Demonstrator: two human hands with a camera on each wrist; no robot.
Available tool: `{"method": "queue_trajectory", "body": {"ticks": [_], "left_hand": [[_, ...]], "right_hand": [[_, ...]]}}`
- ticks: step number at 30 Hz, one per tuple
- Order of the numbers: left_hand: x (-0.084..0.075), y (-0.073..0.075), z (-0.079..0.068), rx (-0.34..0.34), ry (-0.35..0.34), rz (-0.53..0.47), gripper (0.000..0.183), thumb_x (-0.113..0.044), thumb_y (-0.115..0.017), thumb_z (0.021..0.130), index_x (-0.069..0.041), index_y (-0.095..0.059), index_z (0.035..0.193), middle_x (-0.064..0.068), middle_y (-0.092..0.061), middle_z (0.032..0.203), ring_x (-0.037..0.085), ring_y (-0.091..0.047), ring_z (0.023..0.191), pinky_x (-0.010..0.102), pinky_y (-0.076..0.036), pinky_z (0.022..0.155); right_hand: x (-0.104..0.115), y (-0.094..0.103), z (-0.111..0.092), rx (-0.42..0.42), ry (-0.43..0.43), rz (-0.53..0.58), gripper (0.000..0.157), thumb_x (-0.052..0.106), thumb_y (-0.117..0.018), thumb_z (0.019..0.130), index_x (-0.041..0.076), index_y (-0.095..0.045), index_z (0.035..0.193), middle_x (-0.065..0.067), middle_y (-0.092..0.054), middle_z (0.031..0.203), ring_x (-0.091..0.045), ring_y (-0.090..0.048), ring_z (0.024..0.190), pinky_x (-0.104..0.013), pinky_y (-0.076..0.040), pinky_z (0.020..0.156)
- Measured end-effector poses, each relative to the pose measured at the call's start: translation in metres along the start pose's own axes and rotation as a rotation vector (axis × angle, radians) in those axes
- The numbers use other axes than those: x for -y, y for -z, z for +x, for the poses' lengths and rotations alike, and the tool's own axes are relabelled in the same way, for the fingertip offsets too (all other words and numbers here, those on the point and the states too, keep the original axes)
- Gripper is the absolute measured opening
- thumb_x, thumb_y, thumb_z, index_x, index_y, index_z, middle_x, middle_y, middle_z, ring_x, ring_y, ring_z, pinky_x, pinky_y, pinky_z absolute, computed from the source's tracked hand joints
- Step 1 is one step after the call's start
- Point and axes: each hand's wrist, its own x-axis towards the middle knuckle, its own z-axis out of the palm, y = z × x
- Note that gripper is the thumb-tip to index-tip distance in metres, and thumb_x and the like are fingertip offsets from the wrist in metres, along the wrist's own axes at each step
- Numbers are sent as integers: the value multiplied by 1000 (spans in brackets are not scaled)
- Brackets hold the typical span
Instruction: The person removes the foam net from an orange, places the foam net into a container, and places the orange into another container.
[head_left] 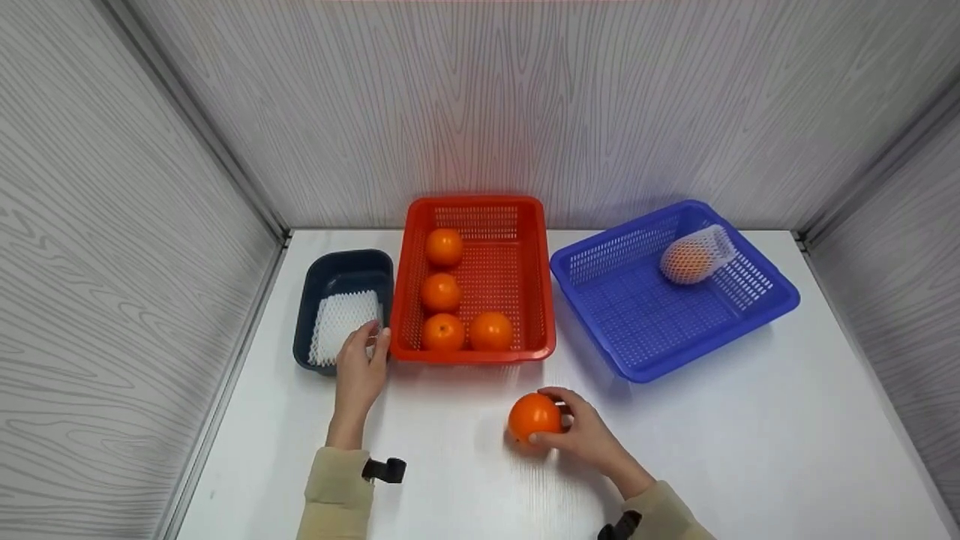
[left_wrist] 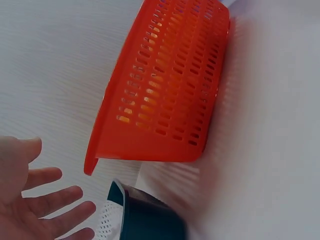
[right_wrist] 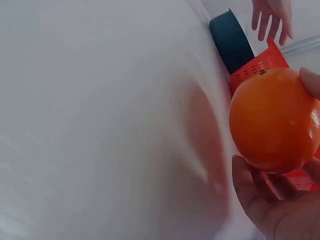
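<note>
My right hand (head_left: 589, 439) grips an orange (head_left: 535, 418) above the front part of the white table, thumb on one side and fingers on the other. In the right wrist view the same orange (right_wrist: 275, 120) shows its small green stem end. My left hand (head_left: 362, 371) is over the near edge of a dark teal bin (head_left: 306, 300), its fingers loosely spread with nothing in them, as the left wrist view shows. White foam net sleeves (head_left: 345, 319) lie stacked in that bin, right by the left fingertips.
A red basket (head_left: 549, 300) with several oranges (head_left: 443, 331) stands at the back middle, close beside the teal bin. To its right sits a blue basket (head_left: 637, 373), turned at an angle, holding one orange in a foam net (head_left: 688, 259). Grey wood-patterned panels (head_left: 480, 97) enclose the table.
</note>
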Motion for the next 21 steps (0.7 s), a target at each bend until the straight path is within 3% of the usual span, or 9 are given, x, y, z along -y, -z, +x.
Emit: {"method": "queue_trajectory", "body": {"ticks": [7,13,21], "left_hand": [[-1,-10,-9,-25,21,-160,36,-20,-58,89,-1,-55,120,14,-59,103,24,-61,87,37,-49,78],[5,-19,-12,-70,36,-160,35,-8,-65,83,1,-58,116,16,-57,101,22,-61,80,32,-51,71],[11,-24,-14,-102,46,-140,39,-9,-70,78,3,-60,114,14,-59,96,21,-59,78,33,-50,71]], "right_hand": [[12,4,1,-15,7,21,67,16,-79,69,3,-47,127,-13,-47,122,-33,-48,100,-44,-46,81],[21,6,1,-15,20,31,67,15,-80,68,6,-48,126,-12,-47,122,-31,-49,100,-40,-48,79],[40,10,3,-6,82,53,66,14,-80,68,11,-48,126,-9,-47,122,-30,-49,101,-40,-49,77]]}}
